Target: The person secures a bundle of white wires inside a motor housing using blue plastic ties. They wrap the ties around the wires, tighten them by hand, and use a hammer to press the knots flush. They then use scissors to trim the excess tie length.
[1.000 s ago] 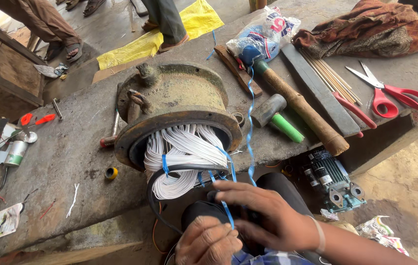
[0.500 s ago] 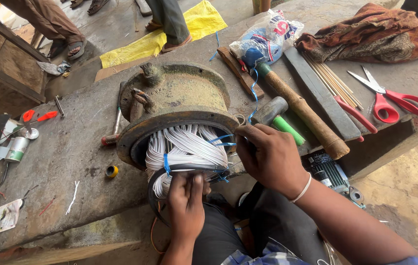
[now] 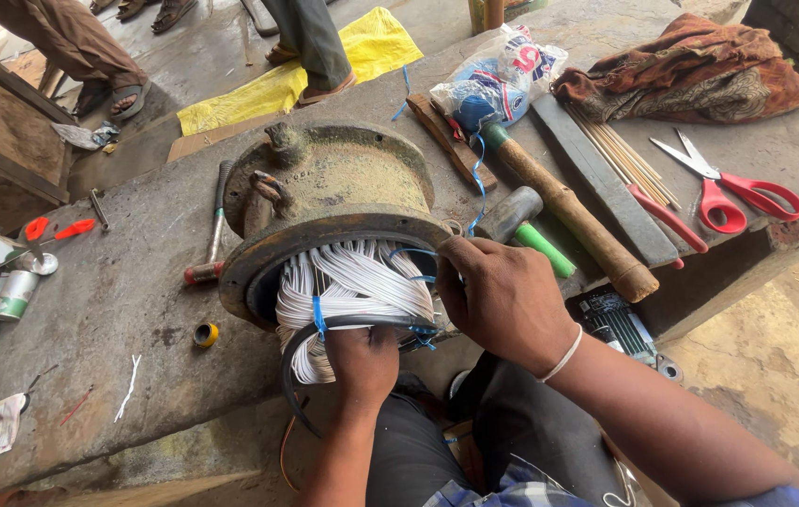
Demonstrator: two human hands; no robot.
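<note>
A rusty round motor housing (image 3: 338,183) lies on its side on the stone bench, its open end toward me. White winding coils (image 3: 352,282) bulge out of it, tied with thin blue cord (image 3: 319,317). My left hand (image 3: 362,361) presses up against the lower coils by a black cable (image 3: 301,361). My right hand (image 3: 502,300) sits at the coils' right side, fingers pinched on the blue cord (image 3: 423,277), which runs back to a bagged spool (image 3: 498,80).
On the bench: a wooden-handled mallet (image 3: 563,207), a green-handled hammer (image 3: 531,230), red scissors (image 3: 732,192), thin sticks (image 3: 620,160), a cloth (image 3: 690,66), a small hammer (image 3: 216,221), tape rolls (image 3: 15,291) at left. Other people's legs (image 3: 310,47) stand behind.
My right hand rose from my lap to the coils' right side and took the blue cord. My left hand moved up onto the lower coils.
</note>
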